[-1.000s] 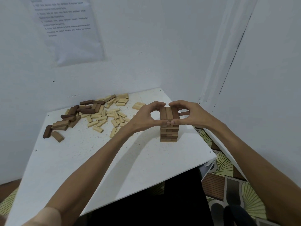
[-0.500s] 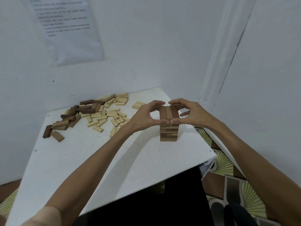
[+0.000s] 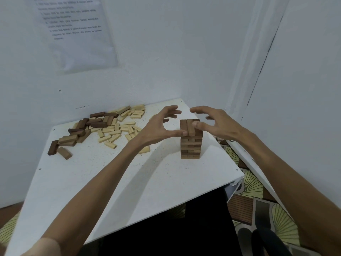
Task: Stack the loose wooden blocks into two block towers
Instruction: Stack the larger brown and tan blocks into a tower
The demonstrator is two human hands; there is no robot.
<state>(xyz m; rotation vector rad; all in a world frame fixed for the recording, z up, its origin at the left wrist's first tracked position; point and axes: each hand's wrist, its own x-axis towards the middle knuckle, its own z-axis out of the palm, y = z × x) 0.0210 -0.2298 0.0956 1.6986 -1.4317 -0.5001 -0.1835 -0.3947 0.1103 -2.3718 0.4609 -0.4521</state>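
Squaring top layer of brown block tower | left hand, right hand spread, holding nothing | next: you needed loose blocks.

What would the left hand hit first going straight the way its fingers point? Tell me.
Likely the right hand: the left hand points rightward above the brown wooden block tower, though depth is unclear.

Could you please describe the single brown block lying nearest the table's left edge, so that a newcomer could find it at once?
On the white table, look at the loose pile against the back wall. At its near-left fringe lie two separate brown blocks; the target is the lighter one, lying flat nearer the viewer, beside the darker block.
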